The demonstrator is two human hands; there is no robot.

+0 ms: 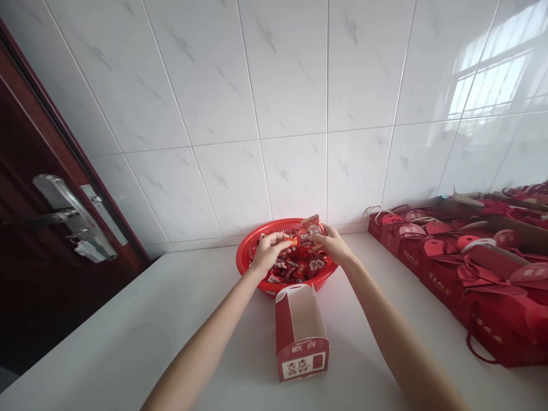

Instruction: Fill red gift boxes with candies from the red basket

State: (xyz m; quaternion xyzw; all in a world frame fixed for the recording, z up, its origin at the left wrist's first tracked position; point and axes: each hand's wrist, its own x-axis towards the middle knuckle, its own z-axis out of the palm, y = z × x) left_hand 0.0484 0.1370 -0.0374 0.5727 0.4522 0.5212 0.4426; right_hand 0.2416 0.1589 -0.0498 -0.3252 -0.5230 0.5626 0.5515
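Reaching over a round, bright red plastic basket with perforated sides [245,254], both bare hands work above the small red, shiny wrapped packets [295,269] heaped inside it. The left hand [269,250] is over the basket's left part, its grip closed, with thumb and fingers pinching a small red packet with gold-orange print [293,242]; that packet lies right at the fingertips, pointing toward the basket's middle. The right hand [334,244] comes in over the basket's right rim, its fingers closed on a flat red-and-tan printed packet [312,225], which tilts up from the fingertips toward the basket's far side. On the near side of the basket stands an open-topped, dark red cardboard box with a pale interior and a rounded, printed end panel [303,345], between the two forearms; whether it touches the basket cannot be told. Basket and box both rest on a smooth white tabletop [141,325]. Well to the right of the basket, rows of red gift boxes with cord handles and pale lettering [440,279] stand close together. Behind the basket rises a wall of glossy, grey-veined white tiles [222,91]; well to its left is a dark reddish-brown door with a metal handle [25,148].
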